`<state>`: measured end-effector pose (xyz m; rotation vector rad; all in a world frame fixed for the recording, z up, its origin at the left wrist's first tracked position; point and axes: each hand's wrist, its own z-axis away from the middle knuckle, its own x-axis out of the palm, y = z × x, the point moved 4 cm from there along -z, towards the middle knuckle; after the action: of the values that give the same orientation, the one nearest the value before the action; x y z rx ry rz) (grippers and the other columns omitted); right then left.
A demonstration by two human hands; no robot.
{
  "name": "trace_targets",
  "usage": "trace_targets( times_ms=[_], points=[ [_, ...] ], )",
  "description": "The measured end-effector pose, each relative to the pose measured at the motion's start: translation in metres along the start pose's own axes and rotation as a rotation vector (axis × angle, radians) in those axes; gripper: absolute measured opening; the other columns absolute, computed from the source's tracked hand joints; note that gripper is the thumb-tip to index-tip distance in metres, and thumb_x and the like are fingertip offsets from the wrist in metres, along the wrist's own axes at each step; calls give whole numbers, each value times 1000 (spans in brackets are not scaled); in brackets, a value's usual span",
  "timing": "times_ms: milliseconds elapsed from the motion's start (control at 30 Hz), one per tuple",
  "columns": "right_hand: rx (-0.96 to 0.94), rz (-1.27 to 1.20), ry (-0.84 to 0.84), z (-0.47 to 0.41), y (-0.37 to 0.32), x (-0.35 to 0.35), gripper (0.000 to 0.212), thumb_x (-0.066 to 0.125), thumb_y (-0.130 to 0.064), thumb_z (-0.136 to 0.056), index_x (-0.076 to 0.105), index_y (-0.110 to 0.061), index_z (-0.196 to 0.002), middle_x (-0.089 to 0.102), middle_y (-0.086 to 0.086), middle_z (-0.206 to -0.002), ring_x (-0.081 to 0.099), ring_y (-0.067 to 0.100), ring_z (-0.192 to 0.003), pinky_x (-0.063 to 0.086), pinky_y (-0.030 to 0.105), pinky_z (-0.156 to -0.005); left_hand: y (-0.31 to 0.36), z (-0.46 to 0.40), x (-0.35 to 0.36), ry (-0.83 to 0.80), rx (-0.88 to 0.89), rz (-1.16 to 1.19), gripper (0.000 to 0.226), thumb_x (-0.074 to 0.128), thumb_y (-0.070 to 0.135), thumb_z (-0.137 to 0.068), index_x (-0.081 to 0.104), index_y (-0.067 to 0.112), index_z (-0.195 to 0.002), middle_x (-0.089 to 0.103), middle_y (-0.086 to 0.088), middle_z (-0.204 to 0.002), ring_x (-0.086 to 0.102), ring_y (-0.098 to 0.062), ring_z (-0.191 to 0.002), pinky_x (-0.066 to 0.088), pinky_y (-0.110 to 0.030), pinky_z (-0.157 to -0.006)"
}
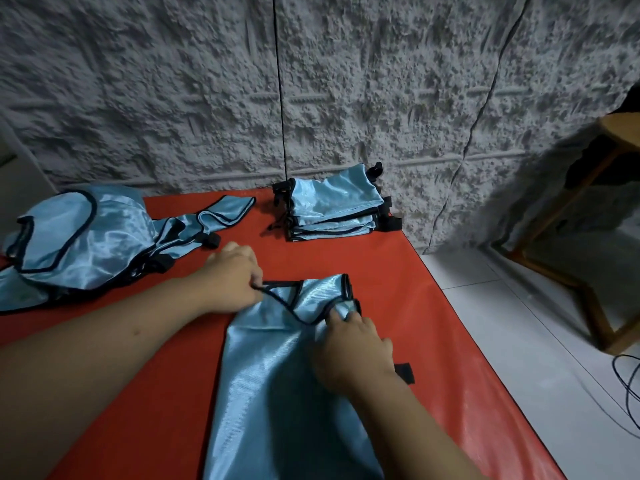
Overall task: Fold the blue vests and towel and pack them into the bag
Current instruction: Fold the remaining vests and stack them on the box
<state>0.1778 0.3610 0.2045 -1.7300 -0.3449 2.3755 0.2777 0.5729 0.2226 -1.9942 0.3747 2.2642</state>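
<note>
A shiny light-blue vest (273,382) with black trim lies lengthwise on the red table (145,368), folded into a long strip. My left hand (232,277) pinches the black-edged strap at its far left corner. My right hand (353,348) grips the fabric at the far right shoulder. A neat stack of folded blue vests (332,209) sits at the back of the table by the wall. A loose heap of unfolded blue vests (79,244) lies at the far left. No towel or bag is in view.
A rough grey wall (311,81) runs close behind the table. The table's right edge drops to a white tiled floor (519,323). A wooden stool (609,209) stands at the right, and a dark cable (623,386) lies on the floor.
</note>
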Motion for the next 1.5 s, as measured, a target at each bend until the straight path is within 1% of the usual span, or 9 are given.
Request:
trace_targets(
  times_ms=[100, 233, 367, 533, 800, 933, 1033, 1233, 1500],
  points=[
    [53, -68, -17, -12, 2, 1, 76, 46, -45, -98, 3, -36, -159, 35, 5, -147, 33, 27, -136, 37, 49, -102, -18, -12, 3, 42, -205, 36, 20, 66, 37, -87, 58, 26, -73, 62, 1, -101, 51, -24, -109, 39, -35, -100],
    [83, -45, 118, -10, 1, -1, 55, 46, -32, -95, 31, -26, -148, 44, 5, -133, 39, 27, -126, 39, 45, -98, -26, 5, 8, 291, -297, 250, 24, 68, 31, -90, 58, 22, -110, 59, -4, -108, 53, -28, -108, 45, -37, -93],
    [-151, -23, 332, -6, -9, -1, 43, 50, -29, -88, 52, -22, -131, 53, 1, -125, 49, 27, -120, 42, 38, -95, 23, 47, 12, 559, 101, 255, 19, 60, 14, -88, 64, 19, -106, 60, 3, -110, 51, -20, -109, 45, -36, -95],
    [-282, 4, 94, -9, -5, 42, 69, 14, -47, -98, 13, -18, -160, 6, 7, -169, -3, 23, -157, 7, 39, -127, 60, 66, 76, 66, 117, 94, 76, 4, 65, -96, 13, 27, -161, 7, 13, -167, -1, -6, -154, 0, -36, -126],
    [-271, 142, 60, -5, 0, 50, 97, -20, -58, -72, -14, -18, -160, -22, 4, -167, -35, 10, -139, -15, 38, -121, 21, 53, 81, -87, -211, 19, 64, 9, 58, -103, -15, 36, -158, -25, 16, -163, -24, -16, -152, -13, -51, -123],
    [-254, 149, 62, -8, 1, 52, 96, -20, -57, -72, -15, -18, -160, -23, 3, -166, -36, 11, -139, -17, 36, -120, 5, 26, 56, 71, -217, 289, 73, 46, 42, -103, 3, 32, -161, 6, 5, -169, 7, -23, -155, 10, -53, -125],
    [-254, 161, 46, -9, 2, 54, 95, -20, -57, -73, -17, -18, -159, -25, 3, -166, -37, 11, -139, -17, 37, -121, -12, 12, 34, 140, -200, 338, 67, 68, 30, -93, 37, 34, -153, 58, 6, -131, 47, -22, -131, 40, -45, -110],
    [-262, 164, 42, -8, 0, 51, 93, -21, -55, -73, -18, -17, -158, -26, 5, -165, -39, 13, -138, -16, 37, -120, 6, 30, 18, 252, 65, 88, 17, 70, 31, -88, 73, 36, -104, 54, 20, -80, 43, -6, -94, 36, -38, -95],
    [-255, 189, 37, -8, 0, 52, 93, -20, -54, -75, -13, -15, -159, -22, 9, -166, -36, 13, -138, -16, 40, -121, 14, 58, 39, 192, 235, 83, 9, 61, 23, -79, 56, 30, -81, 63, 27, -109, 40, 4, -115, 29, -34, -98]
  ],
)
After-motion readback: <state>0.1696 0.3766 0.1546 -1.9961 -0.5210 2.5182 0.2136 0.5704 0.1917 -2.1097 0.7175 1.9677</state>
